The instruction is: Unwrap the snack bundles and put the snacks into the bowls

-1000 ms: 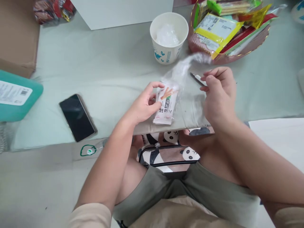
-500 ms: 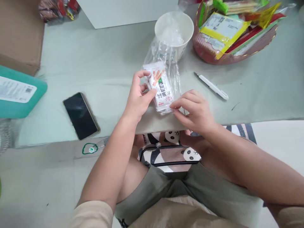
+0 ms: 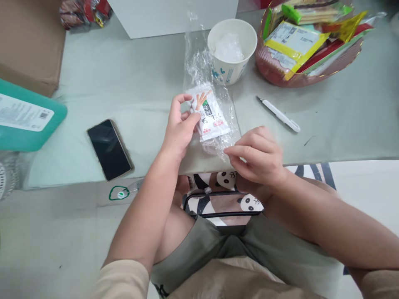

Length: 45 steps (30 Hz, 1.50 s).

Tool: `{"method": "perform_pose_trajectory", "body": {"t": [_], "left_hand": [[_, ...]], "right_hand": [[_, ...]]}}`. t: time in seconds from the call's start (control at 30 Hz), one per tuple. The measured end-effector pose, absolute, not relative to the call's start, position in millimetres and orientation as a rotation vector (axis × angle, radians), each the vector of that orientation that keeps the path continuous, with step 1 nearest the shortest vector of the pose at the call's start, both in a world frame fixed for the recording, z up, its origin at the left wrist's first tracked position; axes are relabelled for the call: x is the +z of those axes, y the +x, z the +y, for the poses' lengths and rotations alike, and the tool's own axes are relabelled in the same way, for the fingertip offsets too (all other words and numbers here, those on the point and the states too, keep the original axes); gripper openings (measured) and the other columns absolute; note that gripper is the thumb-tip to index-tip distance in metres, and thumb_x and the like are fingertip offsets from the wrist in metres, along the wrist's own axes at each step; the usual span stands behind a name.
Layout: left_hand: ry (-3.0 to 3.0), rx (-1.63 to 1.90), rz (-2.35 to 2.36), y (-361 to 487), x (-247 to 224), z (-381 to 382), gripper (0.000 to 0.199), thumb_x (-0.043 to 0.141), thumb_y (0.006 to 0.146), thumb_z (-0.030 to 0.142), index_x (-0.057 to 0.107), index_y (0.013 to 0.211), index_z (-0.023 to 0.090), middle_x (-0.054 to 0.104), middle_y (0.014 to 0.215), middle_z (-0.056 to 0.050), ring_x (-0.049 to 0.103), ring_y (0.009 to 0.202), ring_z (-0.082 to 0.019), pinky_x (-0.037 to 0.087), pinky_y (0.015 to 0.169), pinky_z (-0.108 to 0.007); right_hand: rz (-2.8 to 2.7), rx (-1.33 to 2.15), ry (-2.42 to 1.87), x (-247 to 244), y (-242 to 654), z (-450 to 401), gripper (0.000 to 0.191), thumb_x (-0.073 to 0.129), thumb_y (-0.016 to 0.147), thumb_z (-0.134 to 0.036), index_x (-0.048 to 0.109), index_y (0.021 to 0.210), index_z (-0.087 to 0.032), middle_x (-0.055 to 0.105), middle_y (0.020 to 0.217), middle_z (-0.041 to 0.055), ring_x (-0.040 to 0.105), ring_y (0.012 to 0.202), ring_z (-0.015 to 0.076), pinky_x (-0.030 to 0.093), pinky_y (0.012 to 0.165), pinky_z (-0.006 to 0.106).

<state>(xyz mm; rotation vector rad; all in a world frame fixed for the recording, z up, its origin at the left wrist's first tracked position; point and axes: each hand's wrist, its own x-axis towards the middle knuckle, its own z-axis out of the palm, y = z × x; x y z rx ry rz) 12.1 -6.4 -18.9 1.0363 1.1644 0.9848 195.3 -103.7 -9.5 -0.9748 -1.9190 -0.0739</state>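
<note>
Small white snack packets (image 3: 212,114), printed with orange sticks, lie over a clear plastic bag (image 3: 222,147) near the table's front edge. My left hand (image 3: 181,124) grips the packets at their left side between thumb and fingers. At the bag's lower right end, my right hand (image 3: 258,153) pinches the clear plastic with thumb and index finger. The bag stretches up beside a white paper cup (image 3: 235,68), which has crumpled clear plastic inside.
A phone (image 3: 110,149) lies at the left, near a green container (image 3: 59,120) and a brown box (image 3: 31,41). On the right are a white pen (image 3: 279,114) and a pink bowl (image 3: 271,68) of wrapped snacks. Behind stands a white box (image 3: 171,16).
My right hand has moved slightly down and right, pulling the bag's end away from the packets. The bag's upper part has shifted left, off the cup's opening.
</note>
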Motion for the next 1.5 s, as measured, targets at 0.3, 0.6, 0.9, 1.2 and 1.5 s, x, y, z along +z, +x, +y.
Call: {"method": "perform_pose_trajectory", "body": {"t": [0.3,0.6,0.9,1.2,1.5], "left_hand": [[1.052,0.915,1.076,15.3,-13.2,-12.2,0.047,0.068,0.082,0.013,0.054,0.122,0.032,0.069,0.095,0.000,0.070,0.074,-0.016,0.058,0.068,-0.030],[1.412,0.766,1.052,27.6,-27.9,-20.7,0.048,0.068,0.087,0.017,0.049,0.127,0.035,0.070,0.098,0.002,0.066,0.066,-0.012,0.057,0.069,-0.030],[1.751,0.911,1.218,28.9,-6.9,-26.0,0.027,0.065,0.094,0.048,0.062,0.085,0.024,0.064,0.101,-0.007,0.061,0.098,-0.021,0.053,0.078,-0.032],[1.463,0.855,1.285,26.4,-5.5,-26.4,0.023,0.065,0.084,0.022,0.055,0.063,0.023,0.054,0.078,-0.004,0.057,0.095,-0.023,0.050,0.082,-0.032],[0.784,0.887,1.032,25.5,5.4,-19.6,0.017,0.056,0.088,0.031,0.043,0.080,0.024,0.064,0.089,-0.003,0.067,0.085,-0.017,0.059,0.075,-0.029]], "right_hand": [[-1.340,0.610,-1.488,-13.3,205.1,-90.7,0.026,0.069,0.086,-0.035,0.060,0.108,-0.024,0.067,0.102,0.0049,0.063,0.082,0.0173,0.053,0.070,0.034],[-1.116,0.715,-1.355,-12.3,208.7,-85.3,0.016,0.064,0.095,-0.030,0.053,0.085,-0.023,0.063,0.084,-0.0005,0.063,0.067,0.0108,0.050,0.060,0.026],[-1.547,0.768,-1.194,-10.9,198.2,-94.9,0.018,0.051,0.100,-0.027,0.068,0.106,-0.023,0.068,0.133,0.0078,0.071,0.079,0.0120,0.060,0.070,0.028],[-1.942,0.683,-1.056,-11.1,184.3,-95.5,0.027,0.046,0.096,-0.016,0.069,0.112,-0.021,0.076,0.111,0.0079,0.072,0.103,0.0197,0.059,0.091,0.036],[-1.490,0.605,-1.692,-26.8,188.2,-82.9,0.042,0.064,0.086,-0.032,0.059,0.126,-0.019,0.062,0.131,0.0157,0.062,0.117,0.0280,0.056,0.096,0.047]]}}
